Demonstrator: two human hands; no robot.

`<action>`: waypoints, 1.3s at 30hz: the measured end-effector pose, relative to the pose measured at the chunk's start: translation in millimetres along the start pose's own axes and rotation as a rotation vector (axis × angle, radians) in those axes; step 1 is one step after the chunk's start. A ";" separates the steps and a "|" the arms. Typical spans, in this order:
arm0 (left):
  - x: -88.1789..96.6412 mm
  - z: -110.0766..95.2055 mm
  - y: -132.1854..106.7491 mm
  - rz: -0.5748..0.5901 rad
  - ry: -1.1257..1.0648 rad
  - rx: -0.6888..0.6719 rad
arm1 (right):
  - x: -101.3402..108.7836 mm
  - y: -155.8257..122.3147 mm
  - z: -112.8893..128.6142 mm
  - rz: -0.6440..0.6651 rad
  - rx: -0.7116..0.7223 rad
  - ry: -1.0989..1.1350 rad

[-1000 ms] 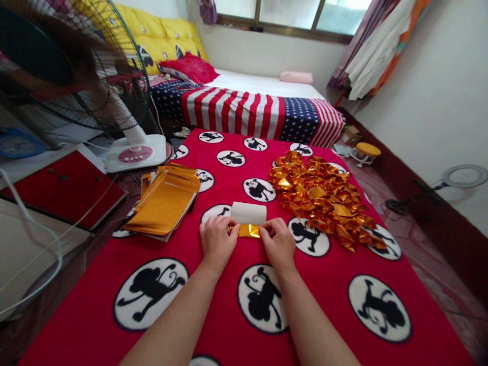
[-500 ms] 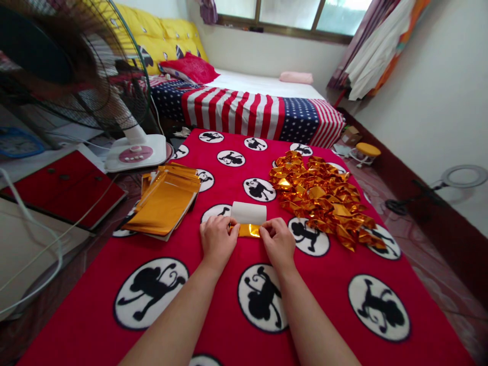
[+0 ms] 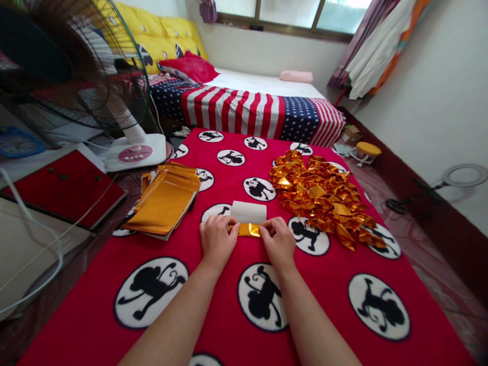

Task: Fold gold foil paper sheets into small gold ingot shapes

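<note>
A sheet of gold foil paper lies in front of me, its white back facing up and its near edge folded over into a gold strip. My left hand pinches the left end of that fold, and my right hand pinches the right end. Both hands rest low on the red cloth. To the left lies a stack of flat gold foil sheets. On the right is a heap of folded gold foil pieces, shiny and crumpled in look.
A red cloth with monkey prints covers the table. At the left stand a fan and a dark red panel. Beyond the table is a bed; a yellow stool and a ring light are on the right.
</note>
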State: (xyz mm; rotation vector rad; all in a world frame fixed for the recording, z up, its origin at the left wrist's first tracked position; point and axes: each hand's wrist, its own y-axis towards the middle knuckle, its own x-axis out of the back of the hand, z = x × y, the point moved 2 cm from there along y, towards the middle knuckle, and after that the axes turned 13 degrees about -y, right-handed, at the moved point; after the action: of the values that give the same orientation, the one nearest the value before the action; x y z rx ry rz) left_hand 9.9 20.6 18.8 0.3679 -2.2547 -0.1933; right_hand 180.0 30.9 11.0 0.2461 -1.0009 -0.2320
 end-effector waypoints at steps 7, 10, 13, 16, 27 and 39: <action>-0.6 0.5 -0.4 0.001 0.008 -0.005 | -0.6 -0.4 -0.9 -0.004 0.012 -0.012; -0.5 0.3 -0.5 0.001 0.007 0.000 | -1.0 -0.8 -1.5 -0.008 0.016 -0.009; -0.3 0.0 -0.4 0.000 0.001 0.000 | -1.2 -1.2 -1.9 -0.009 0.013 -0.007; -0.2 -0.1 -0.3 0.000 0.000 -0.002 | -1.3 -1.3 -2.0 -0.009 0.005 -0.004; -0.9 1.2 0.1 -0.007 -0.005 -0.005 | 0.4 -0.3 -0.3 0.012 -0.015 0.028; -1.0 2.5 0.7 -0.014 -0.016 -0.016 | 0.7 -0.4 -0.3 0.034 0.000 0.031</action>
State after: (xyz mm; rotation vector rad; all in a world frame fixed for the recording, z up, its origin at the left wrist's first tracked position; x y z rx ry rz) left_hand 8.5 21.6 16.7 0.3755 -2.2657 -0.2222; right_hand 180.6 30.4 11.3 0.2314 -0.9736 -0.1965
